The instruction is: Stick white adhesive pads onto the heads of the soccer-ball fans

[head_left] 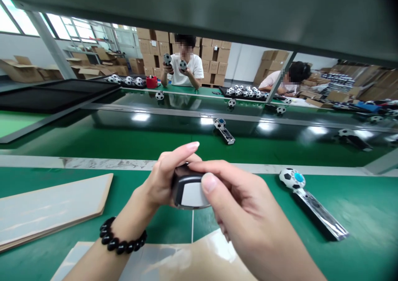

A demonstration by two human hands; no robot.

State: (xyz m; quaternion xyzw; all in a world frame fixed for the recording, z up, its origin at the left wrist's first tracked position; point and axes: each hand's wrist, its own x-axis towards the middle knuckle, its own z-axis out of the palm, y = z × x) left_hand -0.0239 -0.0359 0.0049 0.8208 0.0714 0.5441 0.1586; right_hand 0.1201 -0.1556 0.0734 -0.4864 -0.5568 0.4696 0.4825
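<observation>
Between my hands is a black handle [186, 176] seen end-on, with a pale grey patch [191, 195] on its flat end. My left hand [161, 175] is wrapped round the far left side of it, index finger raised. My right hand [242, 202] grips its right side, thumb pressing on the edge of the patch and index finger lying over the top. Whatever joins the handle's far end is hidden. To the right, a football-headed device [311, 202] with a long dark handle lies on the green bench.
A stack of pale sheets [56, 208] lies at left, and a glossy backing sheet [177, 262] under my forearms. Beyond the bench edge, a green conveyor [139, 138] carries another football-headed device [224, 130]. Two co-workers [189, 67] sit opposite. A shelf [199, 7] hangs overhead.
</observation>
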